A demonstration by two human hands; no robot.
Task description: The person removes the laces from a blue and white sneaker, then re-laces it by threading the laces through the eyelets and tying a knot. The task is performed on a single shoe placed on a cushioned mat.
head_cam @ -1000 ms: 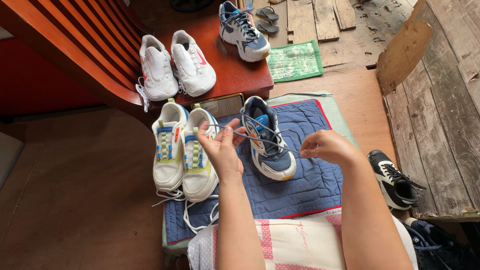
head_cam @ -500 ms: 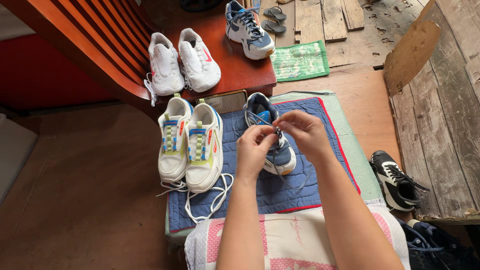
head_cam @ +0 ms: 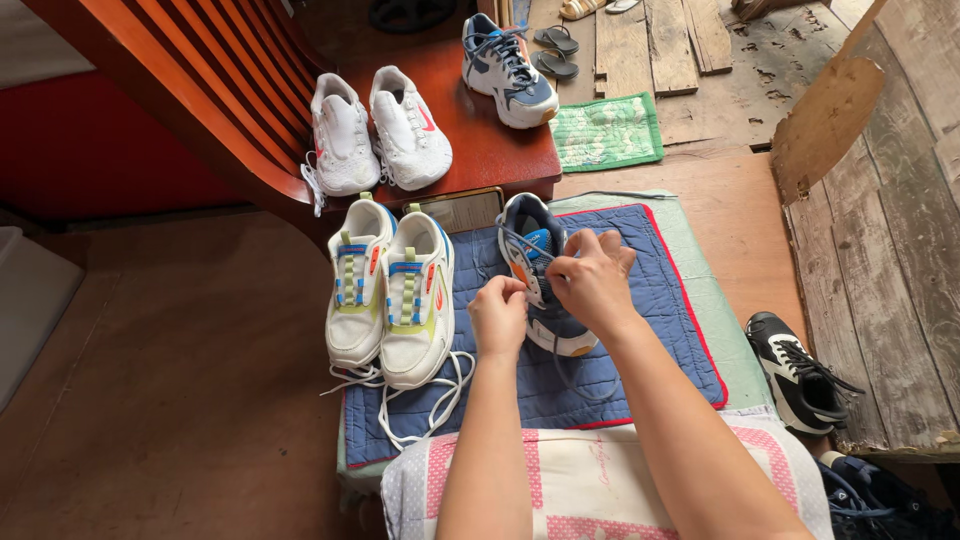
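A blue and white sneaker (head_cam: 540, 290) with grey laces stands on a blue quilted mat (head_cam: 650, 300). My left hand (head_cam: 498, 318) pinches a lace end just left of the shoe. My right hand (head_cam: 590, 282) lies over the shoe's middle, fingers closed on the laces there. A loose lace loop hangs down over the mat below the shoe's toe. Left of my hands stands a pair of white, green and blue sneakers (head_cam: 392, 290) with untied white laces trailing toward me.
A red wooden chair (head_cam: 470, 140) behind the mat carries a white pair of sneakers (head_cam: 380, 130) and a second blue sneaker (head_cam: 505, 68). A black sneaker (head_cam: 800, 375) lies on the floor at right beside grey planks. A green cloth (head_cam: 608, 132) lies beyond.
My hands, held wide apart with the lace stretched between them, have come together over the blue sneaker and sunk onto it. The view shifted slightly.
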